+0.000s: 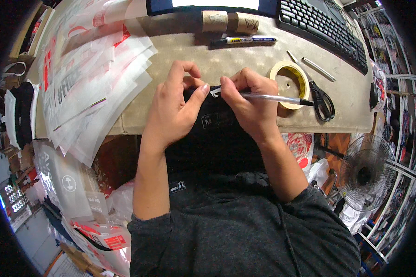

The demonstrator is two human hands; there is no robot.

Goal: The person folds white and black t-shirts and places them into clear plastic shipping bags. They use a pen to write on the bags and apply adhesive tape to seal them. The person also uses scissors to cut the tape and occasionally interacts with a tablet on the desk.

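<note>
A black garment with a size print inside lies over my lap and up against the table edge. My left hand is closed, thumb and index finger pinching the garment's top edge. Beside those fingertips a small white tag shows at the edge. My right hand is closed around a slim pen-like tool with a clear barrel and black end, which points to the right. Its other end is hidden by my fingers. The right thumb and index finger meet close to the white tag.
A masking tape roll, a coiled black cable, a silver pen and a marker lie on the table. Behind are cardboard tubes and a keyboard. Plastic mailing bags cover the left side; a fan stands right.
</note>
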